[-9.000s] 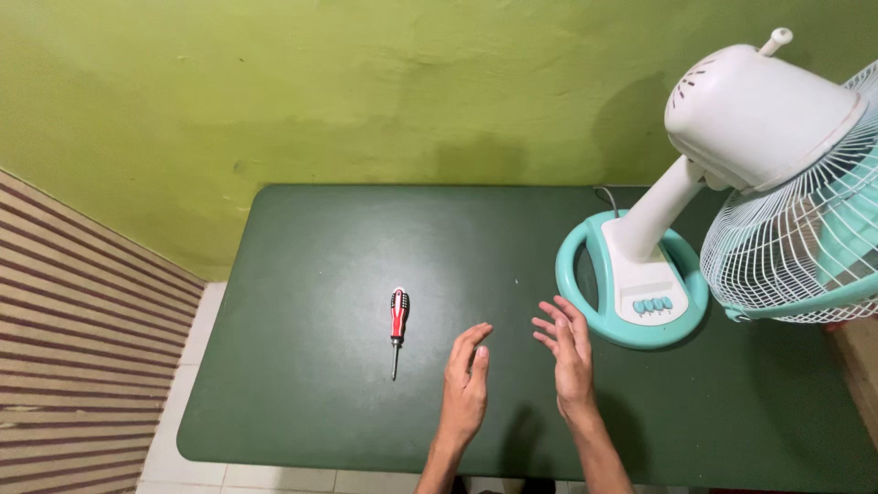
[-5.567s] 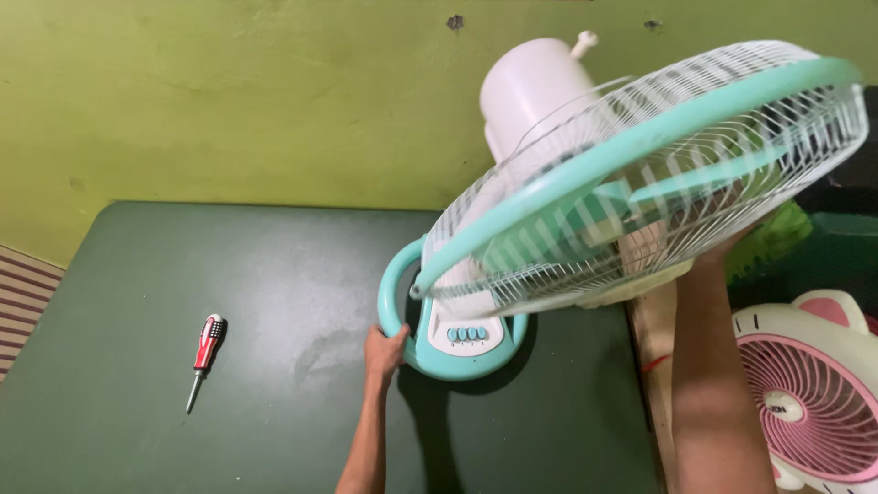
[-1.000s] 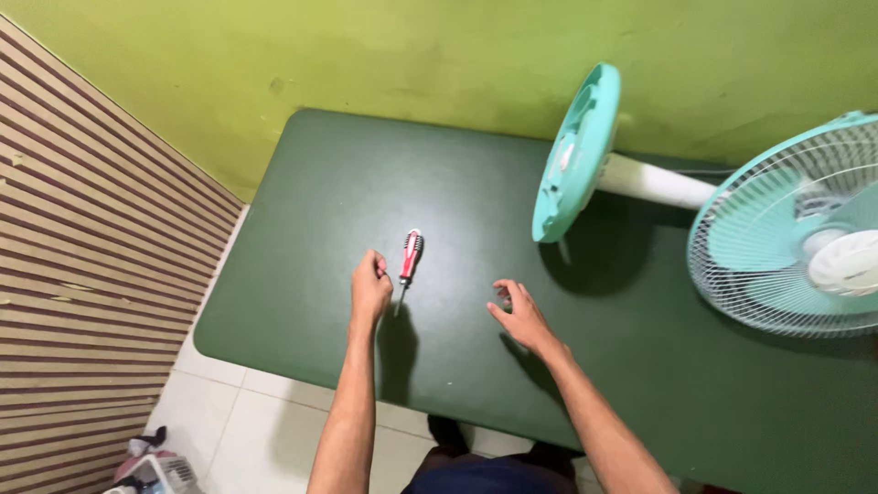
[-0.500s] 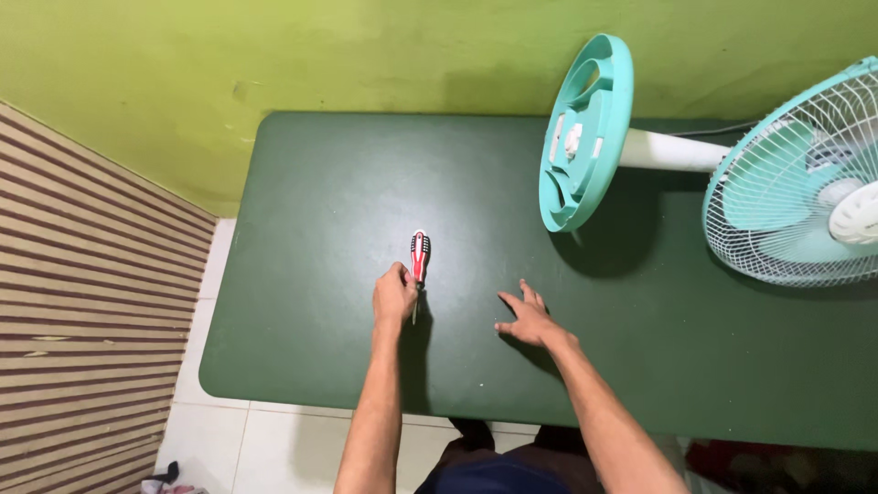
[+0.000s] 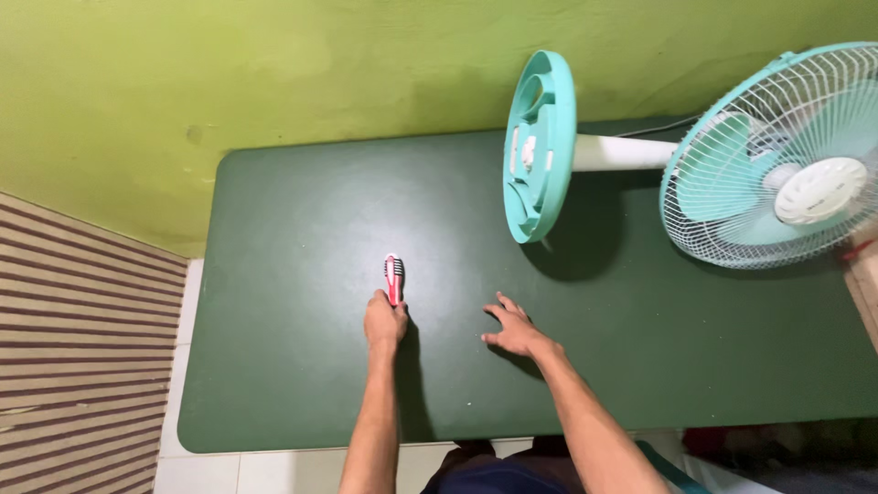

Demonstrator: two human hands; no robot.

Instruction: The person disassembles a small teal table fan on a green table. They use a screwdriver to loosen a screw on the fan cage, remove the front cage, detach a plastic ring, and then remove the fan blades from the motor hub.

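My left hand [image 5: 384, 320] is closed around the lower end of a small screwdriver [image 5: 393, 273] with a red and black handle; the handle sticks out beyond my fingers on the dark green table [image 5: 274, 274]. My right hand [image 5: 514, 329] rests flat on the table with its fingers spread, holding nothing. A teal and white desk fan lies on its side at the far right. Its round base [image 5: 540, 146] stands on edge with the underside facing me, and its wire cage [image 5: 777, 155] faces up.
A white stem [image 5: 622, 153] joins the fan's base to its head. A green wall runs behind the table. To the left is a striped brown panel [image 5: 73, 348], with pale floor tiles below the table's near edge.
The fan, upright earlier, now lies on its side. My left hand has reached the screwdriver and closed on it. My right hand has settled flat on the table.
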